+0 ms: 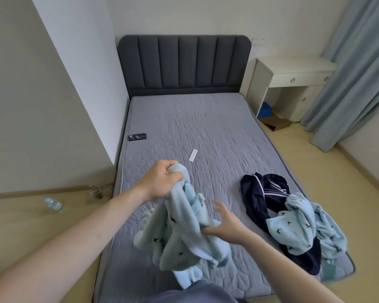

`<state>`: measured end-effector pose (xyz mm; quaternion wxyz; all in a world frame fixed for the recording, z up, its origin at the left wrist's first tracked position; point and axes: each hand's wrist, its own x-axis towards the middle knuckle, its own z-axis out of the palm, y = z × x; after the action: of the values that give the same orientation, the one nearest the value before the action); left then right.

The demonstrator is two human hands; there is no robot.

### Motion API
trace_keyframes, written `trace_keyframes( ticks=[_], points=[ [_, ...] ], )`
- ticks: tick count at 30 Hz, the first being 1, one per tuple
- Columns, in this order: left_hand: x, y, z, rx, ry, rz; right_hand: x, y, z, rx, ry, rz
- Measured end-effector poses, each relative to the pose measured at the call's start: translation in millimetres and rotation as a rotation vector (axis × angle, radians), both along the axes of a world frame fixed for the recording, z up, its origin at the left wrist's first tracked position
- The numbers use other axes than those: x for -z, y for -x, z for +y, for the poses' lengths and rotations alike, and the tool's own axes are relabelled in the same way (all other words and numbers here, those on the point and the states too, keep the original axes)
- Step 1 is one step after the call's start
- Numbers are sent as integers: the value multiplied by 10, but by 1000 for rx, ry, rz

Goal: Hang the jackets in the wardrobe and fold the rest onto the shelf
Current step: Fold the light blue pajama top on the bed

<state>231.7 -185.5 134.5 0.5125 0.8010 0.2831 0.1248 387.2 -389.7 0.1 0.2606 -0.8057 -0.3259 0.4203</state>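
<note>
A light-blue fleece garment with small dark motifs is held bunched above the near part of the mattress, at 6 o'clock in the view. Its top is gripped in the curled fingers of the left hand; the right hand is spread, fingers splayed, touching the fabric's side. The fleece is judged soft, light and limp, best taken at a hem or shoulder seam. A navy striped jacket and a second blue fleece piece lie at 4 o'clock.
</note>
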Motion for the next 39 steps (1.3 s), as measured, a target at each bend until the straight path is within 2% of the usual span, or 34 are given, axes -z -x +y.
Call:
trace_keyframes(
  ticks=[4, 5, 6, 9, 10, 14, 17, 20, 24, 29, 34, 39],
  points=[
    [-125, -119, 95, -140, 139, -129, 69, 11, 243, -5, 25, -87],
    [-125, -104, 169, -182, 104, -133, 90, -54, 236, 16, 32, -127],
    [-93, -68, 277, -207, -15, -104, 94, -147, 204, 39, 31, -172],
    [149, 160, 651, -206, -564, 196, 52, -558, 85, 132, 1, -334],
    [269, 236, 749, -181, -667, 309, 18, -704, 55, 147, -13, -393],
    [748, 381, 978, -132, -850, 657, -203, -1166, 152, 110, -85, -578],
    [852, 300, 1138, -284, -772, 748, -414, -1484, 342, 95, -66, -663],
    [625, 4, 1356, -481, -592, 636, -679, -1838, 578, 132, -48, -654],
    [-126, -543, 1720, -648, -488, 413, -1236, -2328, 926, 264, -163, -631],
    [-1316, -1096, 2067, -759, -578, 99, -2210, -2799, 1325, 345, -372, -757],
    [-2415, -1329, 2166, -852, -642, -196, -3093, -3001, 1481, 366, -593, -850],
    [-2794, -1259, 1964, -801, -758, -325, -3359, -2971, 1419, 355, -747, -905]
  ],
)
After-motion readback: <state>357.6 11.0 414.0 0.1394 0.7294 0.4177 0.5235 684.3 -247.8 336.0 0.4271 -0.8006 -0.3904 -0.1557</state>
